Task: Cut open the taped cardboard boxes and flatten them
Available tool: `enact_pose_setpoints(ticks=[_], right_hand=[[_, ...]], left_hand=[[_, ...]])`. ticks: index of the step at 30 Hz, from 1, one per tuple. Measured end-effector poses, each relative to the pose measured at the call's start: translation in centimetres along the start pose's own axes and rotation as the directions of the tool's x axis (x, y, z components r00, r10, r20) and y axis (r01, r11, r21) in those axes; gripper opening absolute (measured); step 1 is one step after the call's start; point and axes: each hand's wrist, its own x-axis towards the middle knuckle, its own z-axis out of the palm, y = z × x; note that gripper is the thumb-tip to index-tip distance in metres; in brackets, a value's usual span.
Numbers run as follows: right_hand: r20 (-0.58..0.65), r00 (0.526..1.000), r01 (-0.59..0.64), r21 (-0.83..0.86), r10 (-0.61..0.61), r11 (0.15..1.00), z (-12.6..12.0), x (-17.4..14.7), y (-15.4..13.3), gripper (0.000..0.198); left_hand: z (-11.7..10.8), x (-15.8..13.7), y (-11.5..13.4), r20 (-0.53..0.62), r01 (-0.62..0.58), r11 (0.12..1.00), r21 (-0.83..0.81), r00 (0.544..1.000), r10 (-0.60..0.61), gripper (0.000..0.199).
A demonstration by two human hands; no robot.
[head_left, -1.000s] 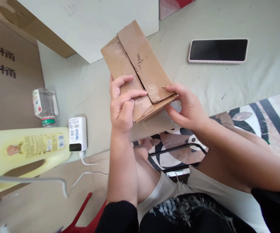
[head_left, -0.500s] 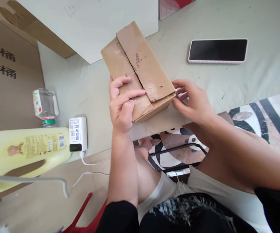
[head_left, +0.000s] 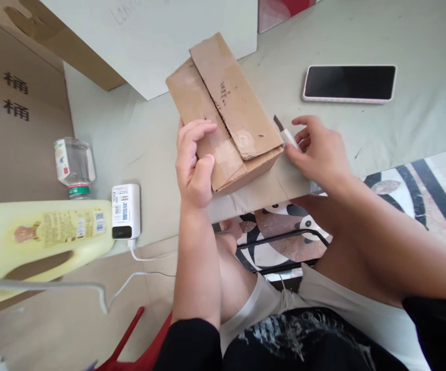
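A small brown cardboard box (head_left: 242,111) with taped flaps is tilted over the table, its overlapping flap edge running lengthwise along the top. My left hand (head_left: 195,165) grips its left side, with the thumb and fingers bent against the cardboard. Just right of the box's near corner, my right hand (head_left: 318,147) holds a white-handled utility knife (head_left: 289,138) between thumb and fingers. The short dark blade points up and left, beside the box's right side. Part of the knife's handle is hidden in my palm.
A phone (head_left: 350,83) lies at the right. To the left are a white power bank (head_left: 126,211) with a cable, a clear bottle (head_left: 75,165) and a large yellow jug (head_left: 41,242). A white box (head_left: 161,41) stands behind; the table's front edge is near my legs.
My right hand has moved slightly right, away from the box corner, and the knife now shows. My left index finger has drawn back on the box top.
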Motion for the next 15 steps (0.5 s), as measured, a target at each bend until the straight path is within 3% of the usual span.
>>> enact_pose_setpoints(ticks=[4, 8, 12, 15], right_hand=[[-0.015, 0.999, -0.025, 0.337, 0.032, 0.941, -0.1, 0.0, -0.3, 0.03], [0.052, 0.989, -0.139, 0.626, 0.136, 0.768, -0.4, 0.0, -1.5, 0.025], [0.069, 0.987, -0.147, 0.74, 0.143, 0.656, -1.4, 0.0, -3.8, 0.024], [-0.027, 0.989, -0.065, 0.801, 0.144, 0.596, -2.4, -0.2, -5.5, 0.023]], left_hand=[[-0.2, 0.0, -0.3, 0.024, -0.017, 0.999, 0.046, 1.0, 0.016, 0.037], [-0.1, 0.1, -0.3, 0.027, -0.018, 0.997, 0.07, 1.0, 0.016, 0.039], [0.1, 0.2, -0.2, -0.006, -0.003, 0.998, 0.055, 1.0, 0.004, 0.039], [0.4, -0.1, -0.3, 0.001, 0.043, 0.999, 0.03, 0.999, -0.043, 0.041]])
